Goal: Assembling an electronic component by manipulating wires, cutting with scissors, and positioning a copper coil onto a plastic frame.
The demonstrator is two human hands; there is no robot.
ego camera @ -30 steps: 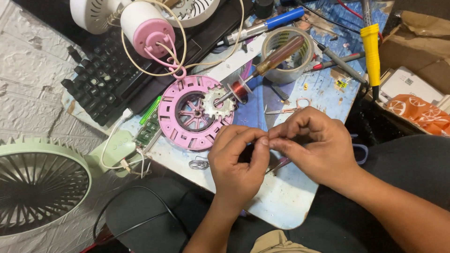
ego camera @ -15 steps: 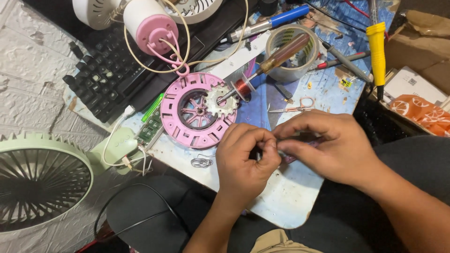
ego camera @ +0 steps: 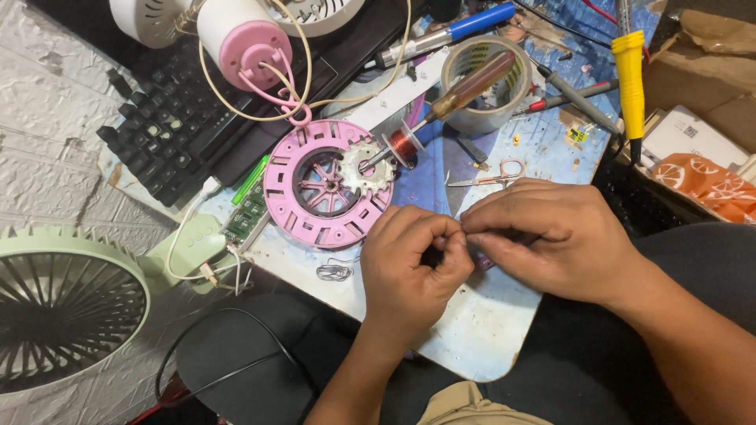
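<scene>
Both hands meet over the near part of a white and blue work board (ego camera: pixel 488 338) on my lap. My left hand (ego camera: pixel 411 271) is curled, thumb and forefinger pinching a small dark piece (ego camera: pixel 431 256). My right hand (ego camera: pixel 555 236) pinches the same spot from the right, fingertips touching those of the left. The piece is mostly hidden by fingers and too small to tell apart. Just left of my left hand lie a bent wire clip (ego camera: pixel 334 272) and a pink round fan housing (ego camera: pixel 324 187) with a white toothed core (ego camera: pixel 367 168).
A copper coil (ego camera: pixel 403 145), a wooden-handled screwdriver (ego camera: pixel 472 83), a tape roll (ego camera: pixel 490 110), small scissors (ego camera: pixel 494 176) and a yellow-handled tool (ego camera: pixel 630 72) crowd the far board. A black keyboard (ego camera: pixel 161 130), green circuit board (ego camera: pixel 247 211) and green fan grille (ego camera: pixel 63 315) lie left.
The view has shifted a little. My right hand's fingers have closed in toward the left hand's fingertips; both stay pinched at the same spot over the board.
</scene>
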